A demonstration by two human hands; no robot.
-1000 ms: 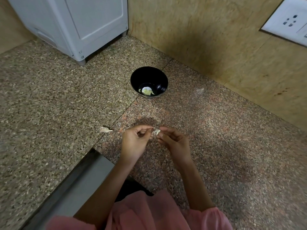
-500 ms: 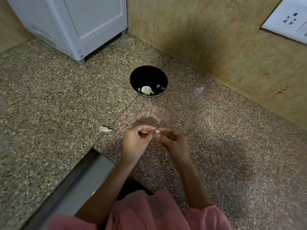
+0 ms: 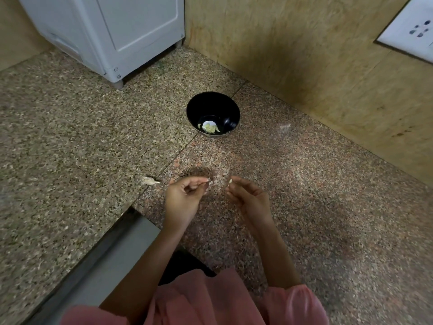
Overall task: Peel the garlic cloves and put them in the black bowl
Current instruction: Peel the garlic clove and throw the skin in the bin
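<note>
The black bowl [image 3: 212,103] stands on the granite counter near the wall corner, with a few peeled garlic cloves [image 3: 208,127] at its bottom. Nearer to me, my two hands hover over the counter, a small gap between them. My right hand [image 3: 249,199] pinches a small pale garlic clove [image 3: 229,181] at its fingertips. The fingers of my left hand [image 3: 184,197] are curled, and thumb and forefinger pinch a tiny pale bit of garlic skin [image 3: 209,183]. Another garlic clove [image 3: 150,181], with its skin on, lies on the counter left of my left hand.
A white appliance [image 3: 112,36] stands at the back left. Tiled walls close off the back and right, with a white socket plate [image 3: 412,31] at the upper right. A pale skin scrap [image 3: 284,127] lies right of the bowl. A grey ledge [image 3: 98,261] runs along the counter's front cut-out.
My hands, joined on the clove before, have pulled apart. The clove stays with my right hand while my left has drawn away to the left with a bit of skin.
</note>
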